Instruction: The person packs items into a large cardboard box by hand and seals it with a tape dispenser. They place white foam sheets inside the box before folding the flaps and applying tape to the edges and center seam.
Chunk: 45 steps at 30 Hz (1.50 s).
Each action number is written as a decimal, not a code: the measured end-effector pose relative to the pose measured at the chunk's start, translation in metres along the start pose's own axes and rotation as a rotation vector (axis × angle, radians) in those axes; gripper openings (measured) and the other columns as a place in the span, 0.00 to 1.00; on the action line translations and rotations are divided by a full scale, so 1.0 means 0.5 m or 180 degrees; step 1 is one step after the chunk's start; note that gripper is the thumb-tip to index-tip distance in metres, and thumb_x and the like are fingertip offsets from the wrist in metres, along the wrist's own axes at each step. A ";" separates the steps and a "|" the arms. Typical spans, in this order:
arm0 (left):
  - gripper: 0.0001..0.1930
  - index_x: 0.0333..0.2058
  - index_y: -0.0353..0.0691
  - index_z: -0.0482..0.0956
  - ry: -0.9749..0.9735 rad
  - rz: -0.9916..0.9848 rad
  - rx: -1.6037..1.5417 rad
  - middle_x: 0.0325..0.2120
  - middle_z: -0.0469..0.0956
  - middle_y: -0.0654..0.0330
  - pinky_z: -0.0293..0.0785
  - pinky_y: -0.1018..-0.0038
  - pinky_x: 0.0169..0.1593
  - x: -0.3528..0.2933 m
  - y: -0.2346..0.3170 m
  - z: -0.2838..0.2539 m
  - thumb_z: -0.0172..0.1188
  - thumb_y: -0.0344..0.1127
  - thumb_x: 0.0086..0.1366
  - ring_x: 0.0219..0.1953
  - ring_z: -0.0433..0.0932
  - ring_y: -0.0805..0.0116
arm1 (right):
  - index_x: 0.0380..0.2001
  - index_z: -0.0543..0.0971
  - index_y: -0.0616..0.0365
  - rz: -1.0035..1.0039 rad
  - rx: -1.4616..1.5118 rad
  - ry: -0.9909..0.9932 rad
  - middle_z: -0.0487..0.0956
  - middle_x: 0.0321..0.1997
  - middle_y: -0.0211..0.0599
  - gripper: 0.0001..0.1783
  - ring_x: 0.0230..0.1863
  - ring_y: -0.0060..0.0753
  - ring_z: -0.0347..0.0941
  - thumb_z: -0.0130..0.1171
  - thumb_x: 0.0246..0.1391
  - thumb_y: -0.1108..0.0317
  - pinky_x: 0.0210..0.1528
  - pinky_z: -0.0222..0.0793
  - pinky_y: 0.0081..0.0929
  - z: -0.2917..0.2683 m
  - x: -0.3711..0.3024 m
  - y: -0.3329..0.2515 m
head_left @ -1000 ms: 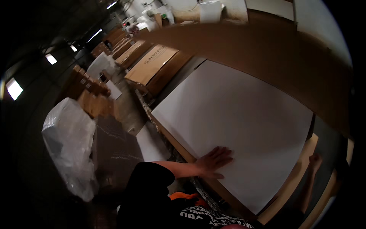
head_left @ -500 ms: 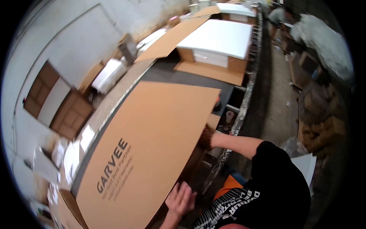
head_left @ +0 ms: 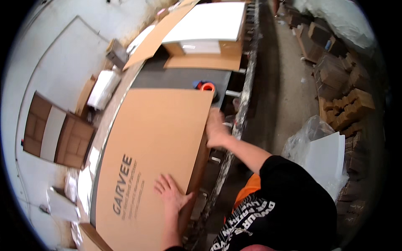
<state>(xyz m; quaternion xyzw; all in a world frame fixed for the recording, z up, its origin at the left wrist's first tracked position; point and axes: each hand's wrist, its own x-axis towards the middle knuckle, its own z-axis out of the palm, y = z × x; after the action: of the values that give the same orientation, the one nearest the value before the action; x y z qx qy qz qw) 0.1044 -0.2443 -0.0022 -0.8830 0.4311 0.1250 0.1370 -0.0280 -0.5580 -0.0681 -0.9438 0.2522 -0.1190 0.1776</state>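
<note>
A large brown cardboard carton (head_left: 163, 121) with dark print on its top lies on the black conveyor surface (head_left: 167, 78). My left hand (head_left: 169, 193) rests on the carton's top near its right edge, open, with its fingers spread. Against the carton's right side, close to the far corner, is my right hand (head_left: 216, 127); it is somewhat blurred and looks flat, fingers stretched along the edge. Just past the far edge sits an orange and blue tape dispenser (head_left: 207, 87), apart from both hands.
Further along the line stands an open carton (head_left: 201, 62) with a white panel (head_left: 205, 21) on top. A scuffed metal rail (head_left: 243, 98) borders the line. Wrapped white panels (head_left: 324, 157) and stacked cardboard pieces (head_left: 349, 106) stand to the right.
My left hand has moved from beside the near edge onto the carton's top. The carton's raised right edge has come down, and the tape dispenser now shows fully. The view has shifted.
</note>
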 end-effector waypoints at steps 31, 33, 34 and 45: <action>0.53 0.65 0.31 0.53 0.0390 0.0809 -0.0116 0.66 0.40 0.29 0.31 0.28 0.62 0.028 0.053 -0.023 0.64 0.57 0.46 0.65 0.33 0.17 | 0.47 0.75 0.62 0.1897 0.1956 0.0601 0.77 0.46 0.50 0.27 0.51 0.43 0.73 0.55 0.36 0.82 0.55 0.66 0.31 0.066 0.310 0.365; 0.51 0.65 0.35 0.56 0.0534 0.0638 -0.0359 0.66 0.45 0.32 0.32 0.25 0.61 0.027 0.050 -0.016 0.66 0.53 0.45 0.64 0.37 0.16 | 0.62 0.62 0.62 0.1388 0.3197 0.1566 0.74 0.51 0.45 0.41 0.53 0.34 0.72 0.51 0.36 0.83 0.56 0.65 0.27 0.034 0.248 0.387; 0.51 0.65 0.35 0.56 0.0621 0.0666 -0.0394 0.66 0.45 0.32 0.32 0.25 0.61 0.031 0.049 -0.016 0.66 0.53 0.45 0.64 0.37 0.16 | 0.63 0.61 0.62 0.1337 0.3613 0.1572 0.74 0.51 0.43 0.43 0.51 0.34 0.73 0.51 0.36 0.81 0.56 0.65 0.28 -0.069 0.210 0.315; 0.51 0.65 0.32 0.55 0.1415 0.0760 -0.0270 0.66 0.55 0.47 0.42 0.35 0.65 0.074 0.071 0.044 0.68 0.51 0.46 0.66 0.50 0.30 | 0.30 0.84 0.47 -0.0761 -0.0620 -0.1281 0.82 0.33 0.42 0.15 0.35 0.44 0.80 0.57 0.35 0.61 0.34 0.74 0.38 -0.197 0.213 -0.383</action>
<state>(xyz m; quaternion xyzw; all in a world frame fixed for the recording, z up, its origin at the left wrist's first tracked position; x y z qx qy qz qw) 0.0958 -0.2843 -0.0399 -0.8366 0.5462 -0.0390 -0.0140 0.1143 -0.4852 0.1116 -0.9842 0.1087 0.0760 0.1172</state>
